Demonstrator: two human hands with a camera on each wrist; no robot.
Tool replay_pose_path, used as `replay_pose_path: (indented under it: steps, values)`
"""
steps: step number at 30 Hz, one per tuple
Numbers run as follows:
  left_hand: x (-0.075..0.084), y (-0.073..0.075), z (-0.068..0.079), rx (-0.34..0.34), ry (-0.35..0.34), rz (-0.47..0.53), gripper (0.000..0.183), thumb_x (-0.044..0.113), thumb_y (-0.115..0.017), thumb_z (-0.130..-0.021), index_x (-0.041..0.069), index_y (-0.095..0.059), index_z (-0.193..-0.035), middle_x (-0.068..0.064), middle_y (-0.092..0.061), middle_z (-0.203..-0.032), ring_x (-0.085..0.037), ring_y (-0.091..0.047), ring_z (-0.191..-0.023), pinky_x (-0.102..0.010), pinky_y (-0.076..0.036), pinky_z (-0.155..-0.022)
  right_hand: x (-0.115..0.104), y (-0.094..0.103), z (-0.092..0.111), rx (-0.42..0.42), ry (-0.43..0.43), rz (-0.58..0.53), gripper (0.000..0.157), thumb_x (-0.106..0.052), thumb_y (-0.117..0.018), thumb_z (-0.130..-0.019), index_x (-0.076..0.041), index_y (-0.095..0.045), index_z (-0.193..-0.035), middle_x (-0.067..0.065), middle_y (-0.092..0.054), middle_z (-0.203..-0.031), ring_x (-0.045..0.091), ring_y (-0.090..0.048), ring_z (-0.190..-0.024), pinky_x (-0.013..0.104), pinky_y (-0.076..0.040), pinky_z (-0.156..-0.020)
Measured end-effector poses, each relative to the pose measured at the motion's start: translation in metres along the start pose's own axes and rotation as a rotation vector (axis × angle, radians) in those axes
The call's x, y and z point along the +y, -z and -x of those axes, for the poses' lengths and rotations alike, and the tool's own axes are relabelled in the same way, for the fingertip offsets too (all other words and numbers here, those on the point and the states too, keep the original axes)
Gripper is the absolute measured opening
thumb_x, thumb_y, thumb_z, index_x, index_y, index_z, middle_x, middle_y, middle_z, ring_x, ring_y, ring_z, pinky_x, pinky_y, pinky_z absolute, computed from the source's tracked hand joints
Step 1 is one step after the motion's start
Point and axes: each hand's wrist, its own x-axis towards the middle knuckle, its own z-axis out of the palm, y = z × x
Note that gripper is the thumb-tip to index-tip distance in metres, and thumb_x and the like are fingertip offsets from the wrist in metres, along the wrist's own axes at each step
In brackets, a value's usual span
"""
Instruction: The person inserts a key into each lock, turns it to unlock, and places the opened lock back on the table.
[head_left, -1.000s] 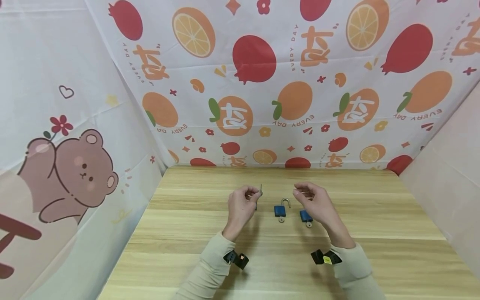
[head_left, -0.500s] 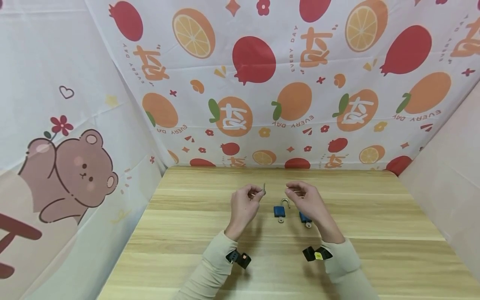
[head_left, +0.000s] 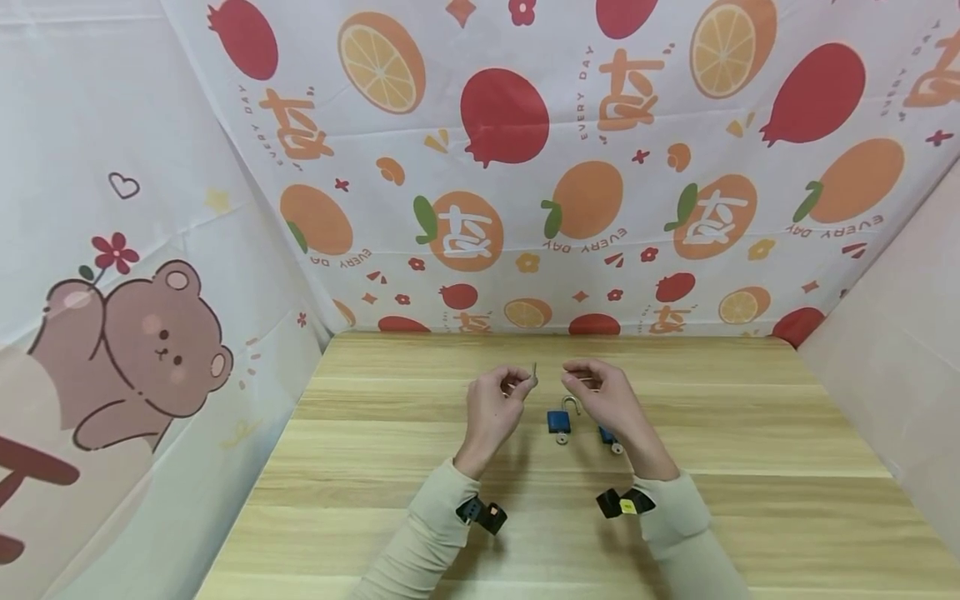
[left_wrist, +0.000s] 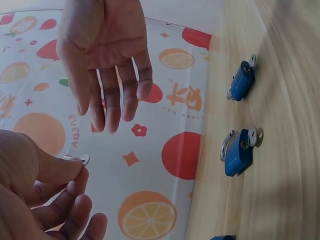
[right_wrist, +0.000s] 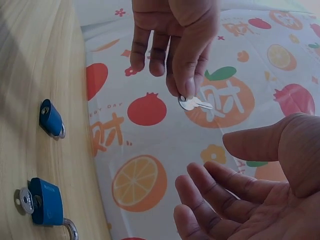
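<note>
My left hand (head_left: 493,410) pinches a small silver key (right_wrist: 196,103) by its head between thumb and forefinger, raised above the table. The blade points toward my right hand (head_left: 606,398), which hovers a short gap away with relaxed fingers and holds nothing. Between and below the hands lies a blue padlock (head_left: 558,422) with its shackle unlatched and a key in its keyhole. A second blue padlock (left_wrist: 243,81), also with a key in it, sits partly behind my right hand in the head view. A third blue padlock (right_wrist: 51,120), its keyhole bare, is hidden in the head view.
The padlocks lie on a wood-grain table (head_left: 360,467). A fruit-print cloth (head_left: 525,208) hangs behind its far edge, and a bear-print cloth (head_left: 112,350) hangs along the left side. Each wrist carries a small black camera on a strap.
My right hand has moved left toward the key, covering more of the right padlock. My left hand has shifted slightly right with the key, so the hands are closer together.
</note>
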Motion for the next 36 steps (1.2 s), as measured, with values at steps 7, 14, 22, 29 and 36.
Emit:
replay_pose_path:
  steps: [7,14,22,29,36]
  values:
    - [0.003,-0.001,0.000,-0.004,-0.010,0.033,0.005,0.012,-0.076,-0.091,0.008,-0.076,-0.089,-0.008,-0.077,-0.084,-0.012,-0.064,-0.065,-0.020,-0.049,-0.055,-0.002,-0.002,-0.003,-0.006,0.011,-0.011,0.035,-0.023,-0.060,-0.103,-0.003,-0.064,-0.131,0.020,-0.067,-0.127,0.029,-0.065,-0.109,0.027,-0.053,-0.084]
    - [0.003,-0.003,0.000,-0.007,-0.026,0.044,0.004,0.012,-0.075,-0.092,0.008,-0.077,-0.090,-0.007,-0.078,-0.085,-0.013,-0.065,-0.066,-0.020,-0.050,-0.056,-0.005,-0.005,-0.003,-0.019,-0.010,-0.048,0.034,-0.024,-0.060,-0.103,-0.005,-0.064,-0.131,0.017,-0.067,-0.127,0.028,-0.064,-0.109,0.029,-0.053,-0.085]
    - [0.005,-0.005,-0.001,-0.014,-0.045,0.055,0.004,0.011,-0.075,-0.091,0.007,-0.077,-0.090,-0.008,-0.078,-0.085,-0.013,-0.066,-0.066,-0.020,-0.052,-0.058,-0.007,-0.008,-0.004,-0.028,-0.009,-0.053,0.035,-0.023,-0.060,-0.103,-0.005,-0.064,-0.132,0.017,-0.067,-0.127,0.029,-0.066,-0.110,0.035,-0.055,-0.090]
    - [0.007,-0.005,0.001,-0.017,-0.053,0.054,0.005,0.011,-0.075,-0.092,0.007,-0.077,-0.090,-0.008,-0.078,-0.084,-0.012,-0.066,-0.065,-0.020,-0.052,-0.058,-0.011,-0.011,-0.005,-0.038,-0.030,-0.081,0.032,-0.024,-0.060,-0.103,-0.007,-0.065,-0.130,0.017,-0.067,-0.125,0.028,-0.065,-0.108,0.030,-0.052,-0.078]
    - [0.009,-0.006,0.002,-0.017,-0.046,0.044,0.004,0.010,-0.075,-0.091,0.006,-0.077,-0.090,-0.009,-0.077,-0.083,-0.015,-0.067,-0.065,-0.020,-0.052,-0.058,-0.011,-0.015,-0.006,-0.026,-0.026,-0.072,0.030,-0.025,-0.060,-0.103,-0.009,-0.068,-0.127,0.015,-0.070,-0.123,0.027,-0.067,-0.107,0.040,-0.054,-0.088]
